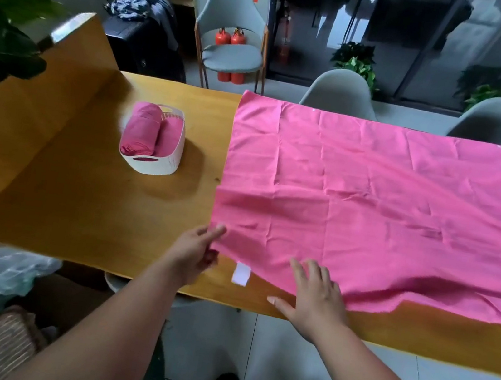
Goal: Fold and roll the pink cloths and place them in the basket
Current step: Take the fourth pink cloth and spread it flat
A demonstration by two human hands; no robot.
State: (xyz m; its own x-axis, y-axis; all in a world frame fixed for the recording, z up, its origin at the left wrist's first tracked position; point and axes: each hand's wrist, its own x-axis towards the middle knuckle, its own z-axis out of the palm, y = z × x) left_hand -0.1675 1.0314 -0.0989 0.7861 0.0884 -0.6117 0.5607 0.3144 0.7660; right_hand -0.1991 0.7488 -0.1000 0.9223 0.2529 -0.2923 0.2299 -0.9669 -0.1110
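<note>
Pinching the near-left corner of the pink cloth (373, 193), as far as the blur allows, the left grip (198, 252) seems set to lift that edge for a fold; the right grip (316, 294) is laid flat, fingers spread, on the near hem, likely to hold the fabric still; the cloth is spread over the right half of the tabletop (77, 195); two rolled cloths (140, 133) are stowed in the basket (160, 169), far left.

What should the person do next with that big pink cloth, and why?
Probably lift the near edge and fold it over toward the far edge. The cloth lies spread out on the table; the left hand pinches its near corner, the right hand rests flat on the near edge, and the basket already holds two rolls.
</note>
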